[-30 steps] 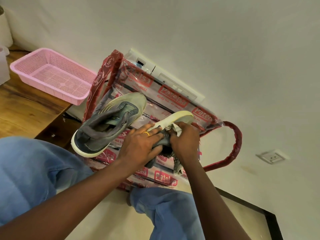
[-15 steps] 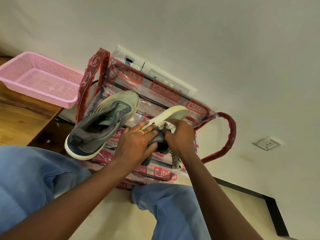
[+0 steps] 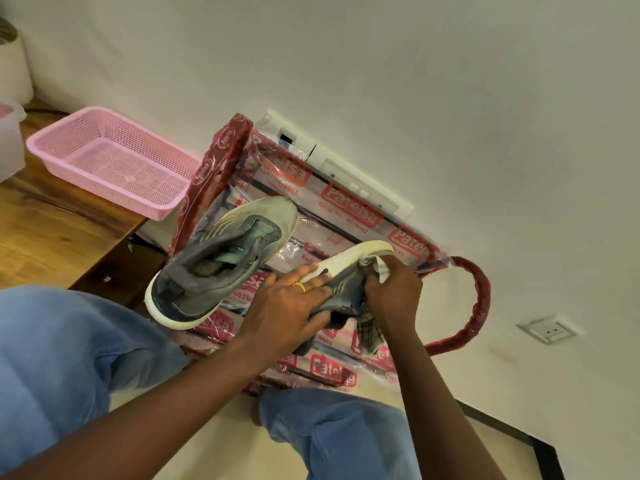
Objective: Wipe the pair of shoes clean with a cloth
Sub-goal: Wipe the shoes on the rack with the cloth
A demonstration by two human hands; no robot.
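Wiping one grey shoe (image 3: 346, 271) of two, mid-frame;
our left hand (image 3: 287, 306) grips it; our right hand (image 3: 393, 292) clutches one cloth (image 3: 381, 270); the other shoe (image 3: 214, 271) lies centre-left on one "Patelsa" bag (image 3: 349, 206).

Your left hand (image 3: 287, 306) grips the grey shoe (image 3: 349, 271) on its side while your right hand (image 3: 393, 292) presses the cloth (image 3: 381, 268) near its toe; the other shoe (image 3: 221, 261) lies beside, on the plastic bag (image 3: 346, 209).

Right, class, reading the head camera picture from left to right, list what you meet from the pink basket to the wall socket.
Pink basket → resting shoe → left hand, holding the second shoe → right hand, gripping the cloth → red bag handle → wall socket.
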